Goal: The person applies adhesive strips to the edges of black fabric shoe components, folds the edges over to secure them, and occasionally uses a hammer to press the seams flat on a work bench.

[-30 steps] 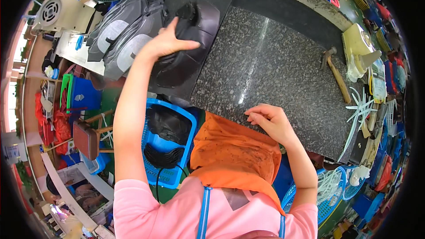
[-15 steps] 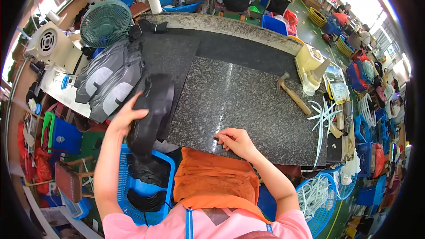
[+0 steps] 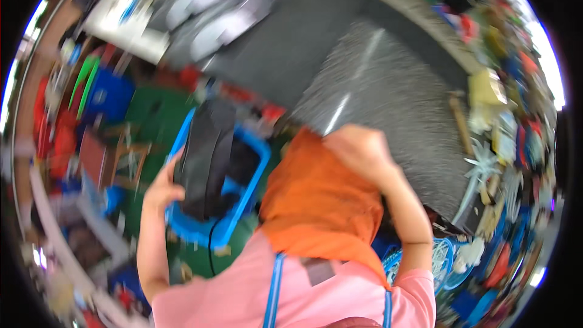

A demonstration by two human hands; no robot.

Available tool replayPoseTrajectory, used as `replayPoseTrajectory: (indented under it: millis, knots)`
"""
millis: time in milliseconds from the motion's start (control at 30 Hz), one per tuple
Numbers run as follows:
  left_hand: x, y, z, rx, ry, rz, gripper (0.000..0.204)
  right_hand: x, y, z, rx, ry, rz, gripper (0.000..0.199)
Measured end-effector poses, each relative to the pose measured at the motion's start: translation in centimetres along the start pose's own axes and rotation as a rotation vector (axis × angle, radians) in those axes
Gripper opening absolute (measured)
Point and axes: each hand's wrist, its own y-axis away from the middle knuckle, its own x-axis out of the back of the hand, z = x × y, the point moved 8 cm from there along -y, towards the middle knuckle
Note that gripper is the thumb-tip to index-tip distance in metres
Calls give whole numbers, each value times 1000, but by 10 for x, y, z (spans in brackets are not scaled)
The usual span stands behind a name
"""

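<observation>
My left hand (image 3: 163,189) grips the left edge of a long black piece (image 3: 203,161) of smooth, leather-like material, thumb and fingers around its side. The piece is over a blue plastic basket (image 3: 262,152); whether it touches the dark pieces (image 3: 244,167) inside cannot be told. My right hand (image 3: 361,150) is curled closed at the near edge of the speckled stone slab (image 3: 395,106), just above the orange apron (image 3: 322,191) on my lap. Motion blurs its fingers, and anything in them is hidden.
Grey-black cut pieces with pale patches (image 3: 221,27) lie on the bench's left part. A hammer (image 3: 460,123) and pale strips (image 3: 483,164) are at the slab's right side. A wooden stool (image 3: 124,155) stands on the floor at left; a blue basket of white strips (image 3: 442,258) sits at lower right.
My view has swung left and down. The left hand has carried the black piece off the bench edge to over the blue basket. The right hand stays curled near the slab's edge.
</observation>
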Motion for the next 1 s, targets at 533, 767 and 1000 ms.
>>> replayPoseTrajectory:
  millis: [533,767,1000]
  knots:
    - [91,82,-237,703,-1310,-633,128,1,28,10,-456,53,-227,9]
    - [164,54,-360,607,-2019,-151,107,2,28,0,-437,141,-243,10]
    - [147,61,-342,1001,-1918,102,70,22,56,10,-503,127,-199,10]
